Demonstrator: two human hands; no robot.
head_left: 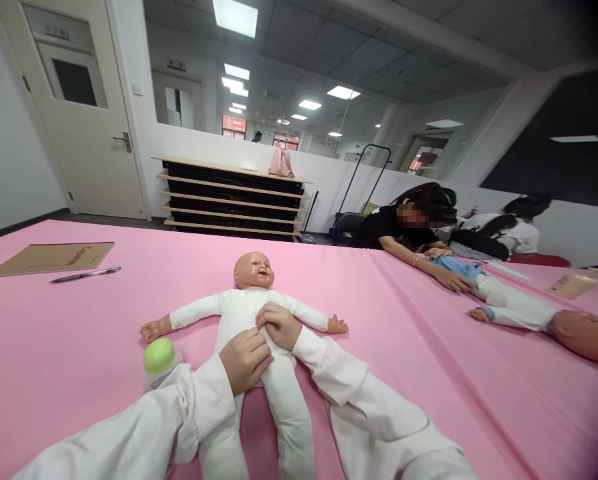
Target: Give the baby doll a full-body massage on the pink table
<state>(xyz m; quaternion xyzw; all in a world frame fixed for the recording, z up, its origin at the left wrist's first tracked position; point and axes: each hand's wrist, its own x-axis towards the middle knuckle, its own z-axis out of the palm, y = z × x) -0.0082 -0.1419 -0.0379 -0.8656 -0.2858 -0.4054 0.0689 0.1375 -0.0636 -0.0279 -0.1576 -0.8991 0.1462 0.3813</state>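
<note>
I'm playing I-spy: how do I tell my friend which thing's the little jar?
Find the pink tabletop, then the doll lying nearest the camera. By its hand on the picture's left, a small jar sits partly hidden by a white sleeve. Its bright green lid sets it apart from the brown notebook and the pen.

A pale door (96, 170) with a glass pane and lever handle (123, 141) is set in white walls (199, 143). Through a long window (279, 73), bright ceiling panels (343, 92) show. Below it sits a low stack of pale-edged black shelves (233, 205); rightward, a dark pane (553, 140). Pink cloth covers the foreground table (69, 340).
</note>
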